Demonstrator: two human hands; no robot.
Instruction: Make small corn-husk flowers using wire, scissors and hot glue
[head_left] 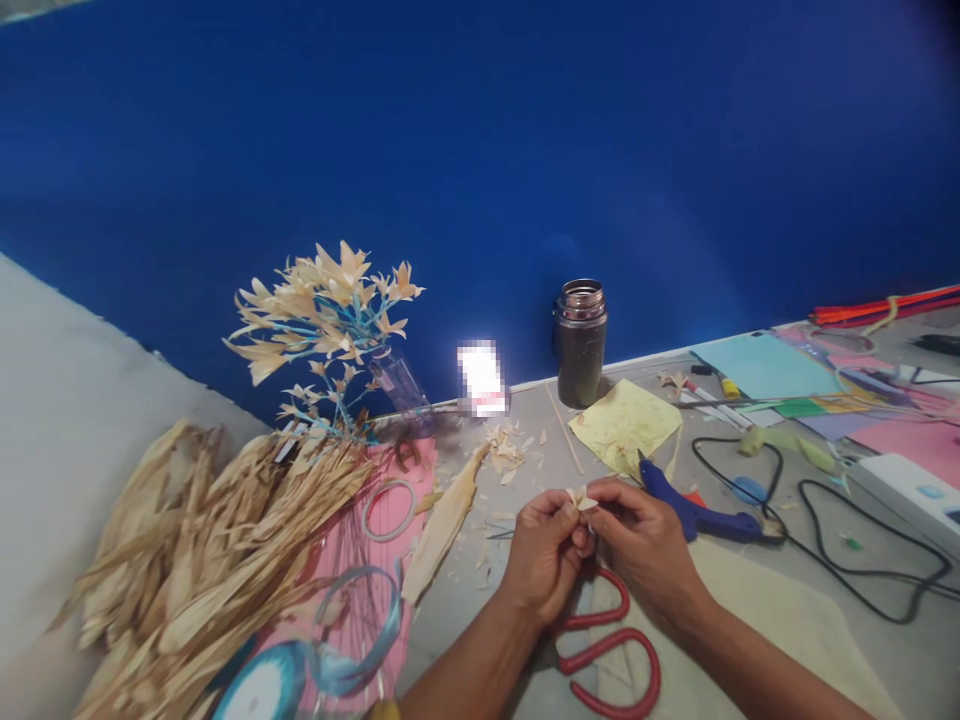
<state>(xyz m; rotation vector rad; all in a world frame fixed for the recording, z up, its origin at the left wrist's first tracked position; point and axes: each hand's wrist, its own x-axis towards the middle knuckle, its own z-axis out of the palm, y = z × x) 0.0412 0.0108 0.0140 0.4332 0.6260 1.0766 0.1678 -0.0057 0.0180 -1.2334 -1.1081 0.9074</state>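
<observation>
My left hand (544,550) and my right hand (637,540) meet at the table's centre front, both pinching a small corn-husk flower (581,498) between the fingertips. Red-handled scissors (611,650) lie on the table beneath my wrists. A blue glue gun (694,512) rests just right of my right hand, its black cord (832,560) trailing right. A loose husk strip (444,520) lies to the left of my left hand.
A pile of dried husks (202,560) fills the left. A vase of husk flowers (334,330) stands behind it, on pink paper (390,560) with tape rings and blue ribbon (300,670). A dark jar (580,342), yellow paper (626,425) and coloured sheets (825,390) lie by the blue wall.
</observation>
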